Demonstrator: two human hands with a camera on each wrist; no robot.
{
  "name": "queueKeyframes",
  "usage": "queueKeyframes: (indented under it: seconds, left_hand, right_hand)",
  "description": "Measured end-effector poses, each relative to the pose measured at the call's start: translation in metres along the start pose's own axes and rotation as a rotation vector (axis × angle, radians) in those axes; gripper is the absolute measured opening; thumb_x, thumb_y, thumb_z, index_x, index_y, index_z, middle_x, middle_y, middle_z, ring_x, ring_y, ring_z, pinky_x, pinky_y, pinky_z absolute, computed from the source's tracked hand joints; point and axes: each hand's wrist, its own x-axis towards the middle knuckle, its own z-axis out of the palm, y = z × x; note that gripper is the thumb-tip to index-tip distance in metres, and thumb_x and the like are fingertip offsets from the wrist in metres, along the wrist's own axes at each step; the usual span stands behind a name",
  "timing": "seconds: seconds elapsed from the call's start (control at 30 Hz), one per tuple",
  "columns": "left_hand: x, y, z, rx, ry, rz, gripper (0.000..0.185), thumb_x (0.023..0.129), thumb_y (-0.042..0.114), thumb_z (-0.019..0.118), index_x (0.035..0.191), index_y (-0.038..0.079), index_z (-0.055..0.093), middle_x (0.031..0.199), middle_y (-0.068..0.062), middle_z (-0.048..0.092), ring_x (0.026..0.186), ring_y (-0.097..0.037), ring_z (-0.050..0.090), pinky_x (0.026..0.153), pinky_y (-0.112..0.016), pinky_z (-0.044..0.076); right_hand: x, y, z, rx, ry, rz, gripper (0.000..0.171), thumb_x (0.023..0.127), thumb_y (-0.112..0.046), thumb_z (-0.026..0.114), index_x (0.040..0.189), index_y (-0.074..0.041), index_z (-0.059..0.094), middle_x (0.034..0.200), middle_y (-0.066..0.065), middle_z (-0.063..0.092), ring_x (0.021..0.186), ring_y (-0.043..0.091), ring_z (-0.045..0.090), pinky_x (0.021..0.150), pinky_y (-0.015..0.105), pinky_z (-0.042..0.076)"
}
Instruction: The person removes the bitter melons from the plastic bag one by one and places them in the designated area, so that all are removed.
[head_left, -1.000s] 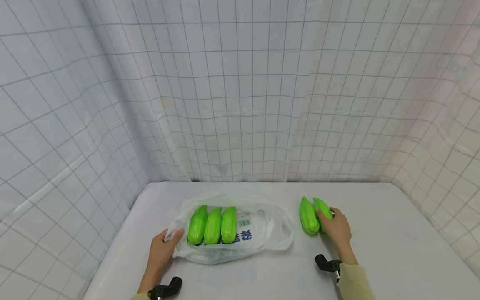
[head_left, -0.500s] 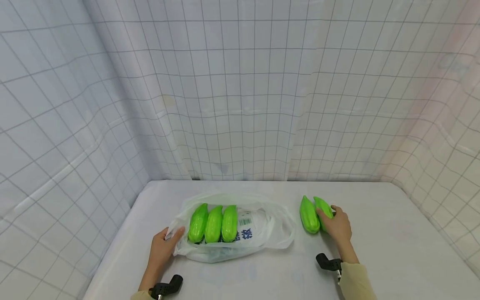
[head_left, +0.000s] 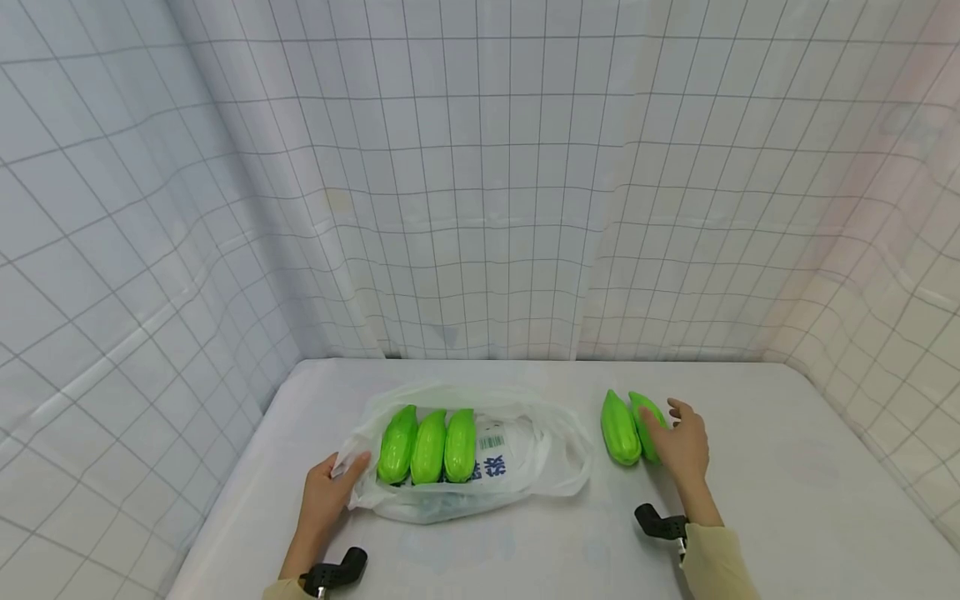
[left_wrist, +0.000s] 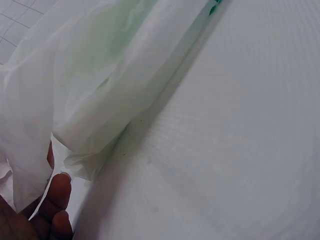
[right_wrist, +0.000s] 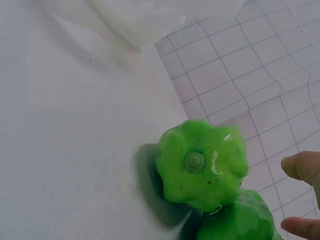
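Observation:
My left hand (head_left: 321, 497) pinches the left edge of a translucent white plastic bag (head_left: 558, 475), which lies mouth up on the table. Three bright green ridged gourds (head_left: 428, 447) lie side by side in the bag. To the bag's right two more such gourds rest next to each other, a left one (head_left: 620, 428) and a right one (head_left: 645, 403). My right hand (head_left: 686, 446) is at the right one, thumb over it and fingers spread. In the right wrist view the fingertips (right_wrist: 295, 165) stand apart from the gourds, whose blunt ends face the camera.
A white cloth covers the table (head_left: 540, 554). White curtains (head_left: 480, 208) with a dark grid stand behind it and on both sides. Blue print and a barcode (head_left: 491, 444) show inside the bag. Each wrist wears a black camera mount (head_left: 660, 523).
My right hand has loosened from the right gourd and shifted slightly right, its fingers lifting away. The left hand and the bag stay as they were.

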Motion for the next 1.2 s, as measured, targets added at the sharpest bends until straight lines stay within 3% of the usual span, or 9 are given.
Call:
queueKeyframes:
  seconds: [0.53,1.2]
  left_hand:
    - [-0.001,0.001,0.000,-0.018,0.006,-0.011,0.053,0.084,0.045,0.064,0.109,-0.001,0.063,0.094,-0.012,0.065,0.074,-0.011,0.052,0.067,-0.023,0.043]
    - [0.001,0.000,0.001,-0.030,0.021,-0.011,0.052,0.084,0.044,0.064,0.109,-0.001,0.064,0.091,-0.011,0.066,0.071,-0.010,0.053,0.065,-0.023,0.044]
  right_hand:
    - [-0.006,-0.019,0.002,0.070,0.134,-0.155,0.053,0.087,-0.035,0.063,0.125,0.000,0.051,0.117,0.022,0.054,0.107,0.038,0.050,0.085,0.051,0.037]
    - [-0.026,-0.064,0.000,0.148,0.051,-0.270,0.050,0.085,-0.037,0.065,0.122,-0.006,0.056,0.120,0.015,0.058,0.110,0.031,0.053,0.092,0.046,0.038]
